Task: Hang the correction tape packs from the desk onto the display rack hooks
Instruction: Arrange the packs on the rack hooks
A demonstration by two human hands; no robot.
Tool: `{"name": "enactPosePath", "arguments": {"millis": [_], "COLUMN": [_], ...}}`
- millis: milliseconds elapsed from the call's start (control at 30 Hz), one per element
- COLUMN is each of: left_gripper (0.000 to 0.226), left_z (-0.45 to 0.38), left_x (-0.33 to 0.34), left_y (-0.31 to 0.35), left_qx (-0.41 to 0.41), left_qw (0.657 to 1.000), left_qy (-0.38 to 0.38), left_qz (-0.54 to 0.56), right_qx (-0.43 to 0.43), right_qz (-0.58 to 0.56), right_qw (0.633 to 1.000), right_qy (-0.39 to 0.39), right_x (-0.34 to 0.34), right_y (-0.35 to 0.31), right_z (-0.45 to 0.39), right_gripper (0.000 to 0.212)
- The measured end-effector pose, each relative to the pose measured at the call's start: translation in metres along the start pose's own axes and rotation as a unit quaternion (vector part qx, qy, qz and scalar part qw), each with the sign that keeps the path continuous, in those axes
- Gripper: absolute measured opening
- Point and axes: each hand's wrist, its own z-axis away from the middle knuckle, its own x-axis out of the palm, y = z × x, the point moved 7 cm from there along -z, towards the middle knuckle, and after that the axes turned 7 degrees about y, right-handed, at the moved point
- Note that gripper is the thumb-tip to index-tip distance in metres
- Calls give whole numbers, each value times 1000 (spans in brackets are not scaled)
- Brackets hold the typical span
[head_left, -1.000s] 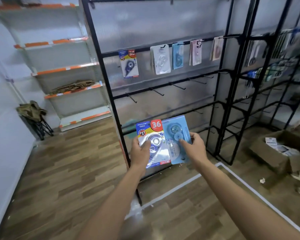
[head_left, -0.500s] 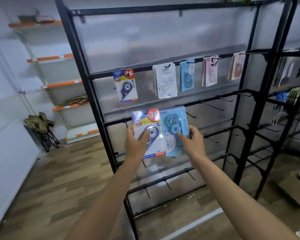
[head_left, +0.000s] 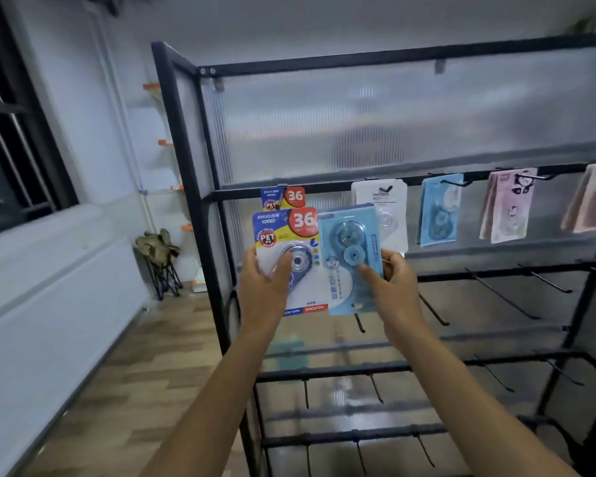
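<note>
1. A dark window sits at far left, above a white wall.
2. A folding stool stands on the wood floor by the wall, left of the rack.
3. The black rack has a ribbed translucent back panel and rows of hooks.
4. The left hand grips a "36" pack; its thumb lies across the blister front and its fingers curl behind the left edge.
5. Just above that pack, a matching "36" pack hangs from the upper bar; the held one overlaps its lower part.
6. The right hand pinches a blue pack, with the thumb on the front and curled fingers at the right edge. The two held packs sit side by side, with their edges touching or overlapping, in front of the rack.
7. Further right on the upper bar hang a white pack, a second blue pack, a pink pack and another pack at the frame edge.
</note>
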Motion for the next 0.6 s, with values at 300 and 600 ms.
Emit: {"name": "enactPosePath", "arguments": {"millis": [300,600], "left_gripper": [37,42], "left_z": [-23,-33], "left_x": [4,-1], "left_y": [2,-11], "left_qx": [34,35], "left_qw": [999,999], "left_qy": [-1,6], "left_qz": [-19,-36], "right_qx": [11,27], "right_qz": [-37,-89], "right_qw": [999,995], "right_qy": [-11,-37], "right_x": [14,21], "right_y": [5,12], "right_z": [-21,-23], "right_gripper": [16,20]}}
